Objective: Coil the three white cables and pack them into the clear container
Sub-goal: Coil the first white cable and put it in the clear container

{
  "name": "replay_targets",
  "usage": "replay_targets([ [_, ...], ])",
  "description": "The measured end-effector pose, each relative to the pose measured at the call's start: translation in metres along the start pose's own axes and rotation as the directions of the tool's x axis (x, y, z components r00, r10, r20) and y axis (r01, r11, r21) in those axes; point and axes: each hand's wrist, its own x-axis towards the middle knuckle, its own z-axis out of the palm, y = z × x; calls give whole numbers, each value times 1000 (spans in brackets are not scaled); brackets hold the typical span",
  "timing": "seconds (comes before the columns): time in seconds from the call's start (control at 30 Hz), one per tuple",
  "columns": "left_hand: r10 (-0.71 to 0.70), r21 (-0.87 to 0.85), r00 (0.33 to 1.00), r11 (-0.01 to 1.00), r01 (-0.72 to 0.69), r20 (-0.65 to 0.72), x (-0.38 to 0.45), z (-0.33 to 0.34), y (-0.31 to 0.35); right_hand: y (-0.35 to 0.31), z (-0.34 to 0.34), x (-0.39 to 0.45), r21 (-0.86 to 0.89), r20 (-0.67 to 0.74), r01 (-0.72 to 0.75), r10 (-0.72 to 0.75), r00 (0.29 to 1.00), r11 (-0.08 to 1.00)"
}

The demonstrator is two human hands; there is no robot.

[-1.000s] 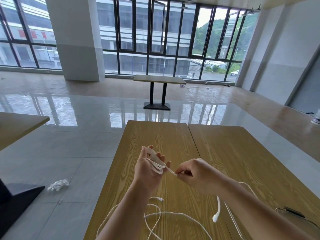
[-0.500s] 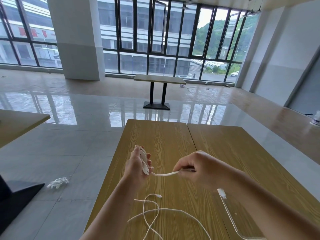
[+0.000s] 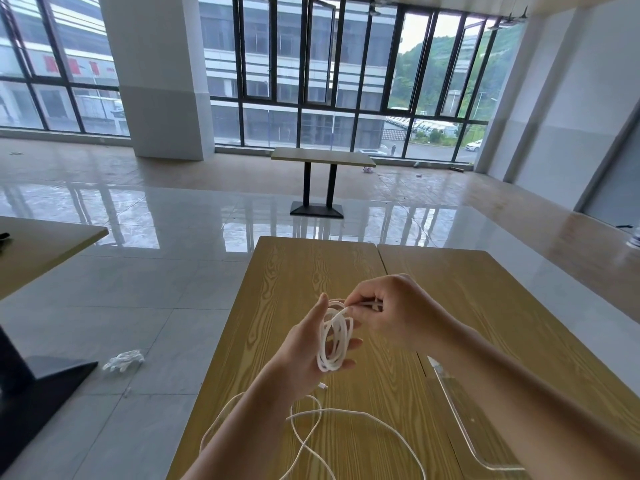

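A white cable coil (image 3: 334,336) hangs in several loops around the fingers of my left hand (image 3: 308,344), held above the wooden table (image 3: 294,271). My right hand (image 3: 391,313) pinches the free end of that same cable right at the top of the coil. Loose white cable (image 3: 311,431) lies in curves on the table below my left forearm, with a small plug (image 3: 322,386) near the wrist. The rim of the clear container (image 3: 450,403) shows on the table under my right forearm, mostly hidden.
The table is two wooden tops joined along a seam (image 3: 381,261). Another table (image 3: 322,157) stands far ahead on the glossy floor. A third table's corner (image 3: 52,244) is at left, with its black base (image 3: 31,386) and white crumpled stuff (image 3: 123,360) on the floor.
My right hand has brought the cable end back to my left hand, laying on another loop; the stretched strand between the hands is gone and the coil is bigger.
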Motion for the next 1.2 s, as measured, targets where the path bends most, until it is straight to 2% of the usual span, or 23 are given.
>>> replay_targets([
  [0.17, -2, 25, 983, 1000, -2, 186, -6, 4, -5, 3, 5, -3, -5, -28, -14, 14, 1000, 1000],
  [0.27, -16, 96, 968, 995, -8, 250, -9, 2, -9, 7, 8, -6, -2, -15, -9, 9, 1000, 1000],
  [0.4, -66, 159, 934, 987, 10, 352, -14, -3, -16, 17, 5, -12, 51, 93, -29, 24, 995, 998],
  [0.53, -100, 102, 910, 993, 64, 402, -16, -6, -20, 26, -4, -14, 98, 175, -52, 35, 984, 994],
  [0.8, -9, -66, 948, 997, 31, 319, -8, 1, -23, 60, -12, -29, 87, 61, -149, 144, 988, 985],
  [0.93, 36, -185, 968, 983, 11, 247, 5, 17, -24, 76, -13, -43, 8, 24, -164, 164, 986, 986],
  [1.1, 72, -240, 980, 970, -26, 184, 20, 48, -28, 93, -23, -56, -74, 10, -164, 165, 986, 984],
  [1.2, 79, -246, 982, 969, -34, 174, 29, 70, -31, 104, -33, -66, -39, -11, -202, 202, 979, 979],
])
